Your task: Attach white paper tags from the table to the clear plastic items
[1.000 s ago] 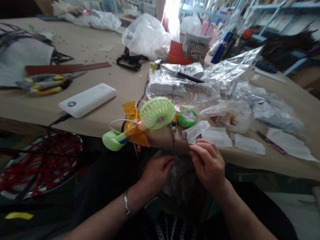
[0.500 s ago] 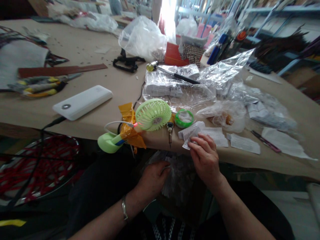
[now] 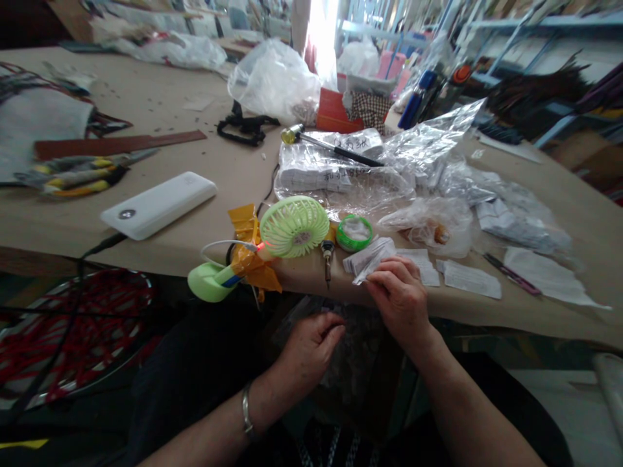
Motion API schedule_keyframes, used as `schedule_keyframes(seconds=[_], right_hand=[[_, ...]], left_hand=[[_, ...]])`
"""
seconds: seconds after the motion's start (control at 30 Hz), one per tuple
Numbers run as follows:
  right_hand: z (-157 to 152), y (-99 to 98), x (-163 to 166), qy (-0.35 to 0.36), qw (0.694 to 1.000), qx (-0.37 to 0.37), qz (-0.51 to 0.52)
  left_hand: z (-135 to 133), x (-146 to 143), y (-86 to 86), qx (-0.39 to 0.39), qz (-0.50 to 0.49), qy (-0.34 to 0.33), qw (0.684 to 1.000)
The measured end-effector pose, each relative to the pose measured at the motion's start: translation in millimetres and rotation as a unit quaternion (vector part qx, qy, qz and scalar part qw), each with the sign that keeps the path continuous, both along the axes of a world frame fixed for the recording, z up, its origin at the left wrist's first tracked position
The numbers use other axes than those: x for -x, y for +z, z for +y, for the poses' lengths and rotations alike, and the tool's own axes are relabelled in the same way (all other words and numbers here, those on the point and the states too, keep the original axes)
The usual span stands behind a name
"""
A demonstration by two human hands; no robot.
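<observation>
My right hand rests at the near table edge, fingers pinched on a small stack of white paper slips. My left hand is lower, over my lap, with curled fingers on a clear plastic bag of small items; a metal bracelet sits on that wrist. More white slips lie on the table to the right of my right hand. A small green fan stands just left of the slips, with a green tape roll beside it.
A white power bank lies to the left with a cable running off the edge. Clear plastic bags of packets, a hammer, pliers and a brown strip lie farther back. Red cords sit below the table at left.
My right hand rose from my lap to the table edge and took hold of the paper slips. My left hand stayed by the bag and shifted slightly.
</observation>
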State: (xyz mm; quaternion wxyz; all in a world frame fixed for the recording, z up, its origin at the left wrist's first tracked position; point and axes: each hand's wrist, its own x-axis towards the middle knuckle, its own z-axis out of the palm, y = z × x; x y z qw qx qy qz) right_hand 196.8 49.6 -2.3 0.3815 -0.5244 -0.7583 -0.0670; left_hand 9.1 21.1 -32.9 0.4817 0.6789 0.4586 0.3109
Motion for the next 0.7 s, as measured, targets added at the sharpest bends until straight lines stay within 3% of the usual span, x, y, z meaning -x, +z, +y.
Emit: schedule_keyframes(seconds=[0.2,0.4,0.7], right_hand=[[-0.7,-3.9,-6.1,0.029,1.0,-0.005,-0.007],[-0.8,-2.1,-6.8,0.033,0.998,0.012,-0.053],[-0.9,0.5,-8.7,0.049,0.997,0.03,-0.043]], left_hand=[[-2.8,-4.3,10.4,0.046,-0.029,-0.005,0.999],[-5.6,-19.9,25.5,0.069,-0.159,0.013,0.985],[-6.4,-37.4,23.9,0.099,-0.183,0.045,0.977]])
